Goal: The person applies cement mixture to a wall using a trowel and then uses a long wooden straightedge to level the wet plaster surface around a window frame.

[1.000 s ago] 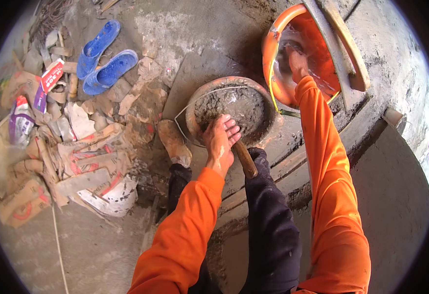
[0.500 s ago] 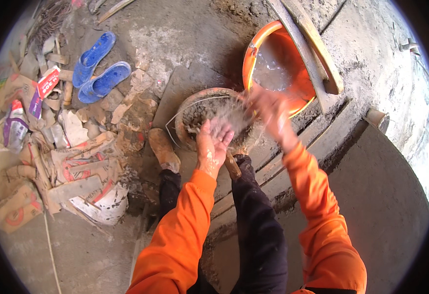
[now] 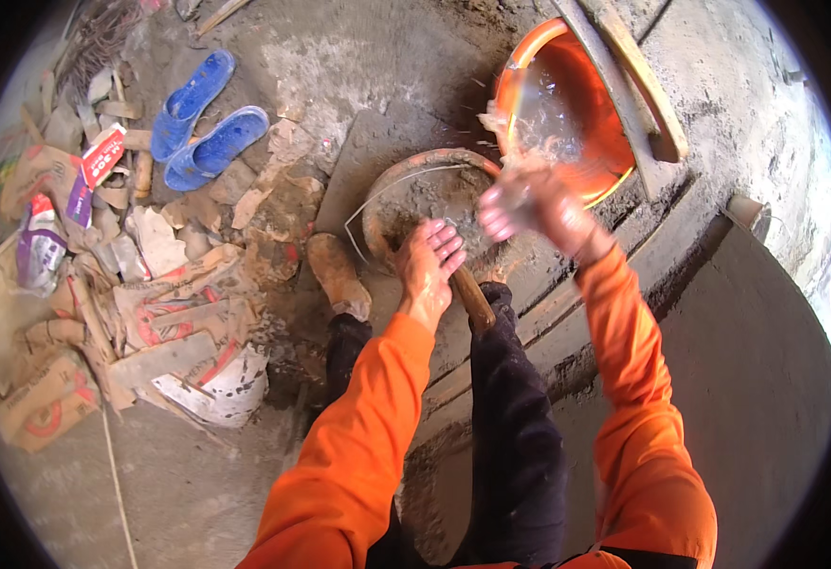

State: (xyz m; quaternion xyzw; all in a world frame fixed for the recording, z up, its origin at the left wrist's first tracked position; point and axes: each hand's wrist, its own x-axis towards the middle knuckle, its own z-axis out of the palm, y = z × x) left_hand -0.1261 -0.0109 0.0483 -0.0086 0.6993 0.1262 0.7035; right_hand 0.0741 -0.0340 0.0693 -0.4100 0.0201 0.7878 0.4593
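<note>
My left hand (image 3: 428, 270) is over the near edge of a round mortar bucket (image 3: 406, 163), empty, palm up and fingers loosely curled. A wooden tool handle (image 3: 473, 302) leans out of the bucket beside it; the tool's other end is hidden. My right hand (image 3: 550, 216), partly blurred, hangs between the bucket and an orange basin (image 3: 532, 44) with its fingers apart. Splashing water streaks around it. Cloudy water (image 3: 567, 100) fills part of the basin. A long float with a wooden handle (image 3: 638, 71) lies across the basin's right side.
Blue slippers (image 3: 216, 147) lie at upper left, above torn cement bags (image 3: 50, 403) and rubble. My foot (image 3: 337, 275) stands left of the bucket. Long boards (image 3: 614, 270) run along a step at right, with a small cup-like container (image 3: 749, 216) at their far end.
My right hand has drawn slightly back from the basin, and water now splashes at the basin's near edge. The spray over the left palm has gone; its fingers have curled a little.
</note>
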